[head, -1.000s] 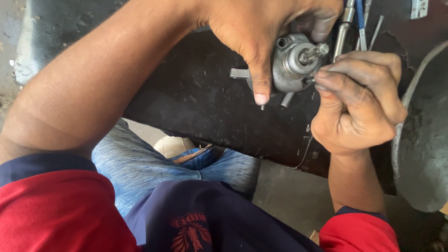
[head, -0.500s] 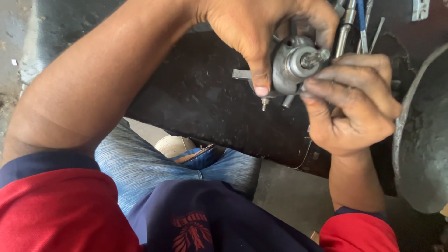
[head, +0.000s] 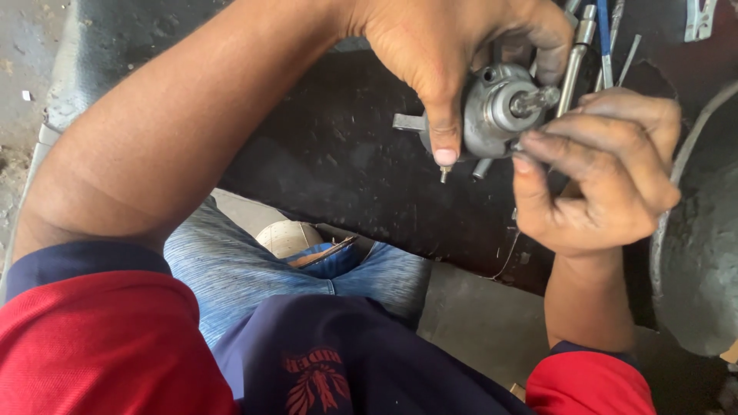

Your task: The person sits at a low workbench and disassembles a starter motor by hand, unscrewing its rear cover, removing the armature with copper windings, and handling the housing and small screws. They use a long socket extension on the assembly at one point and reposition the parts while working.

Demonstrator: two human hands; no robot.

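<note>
Grey metal pump-like part, at one o'clock above my lap, is looking heavy, rigid and greasy. My left hand is gripping its round body; my right hand is pinching at its front spindle.

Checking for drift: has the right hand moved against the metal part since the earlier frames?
Yes. The right hand has slid left and slightly down relative to the grey metal part; its fingertips now sit under the part's shaft.

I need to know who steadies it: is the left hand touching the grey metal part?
Touching: the head view shows the left hand wrapped around the grey metal part.
</note>
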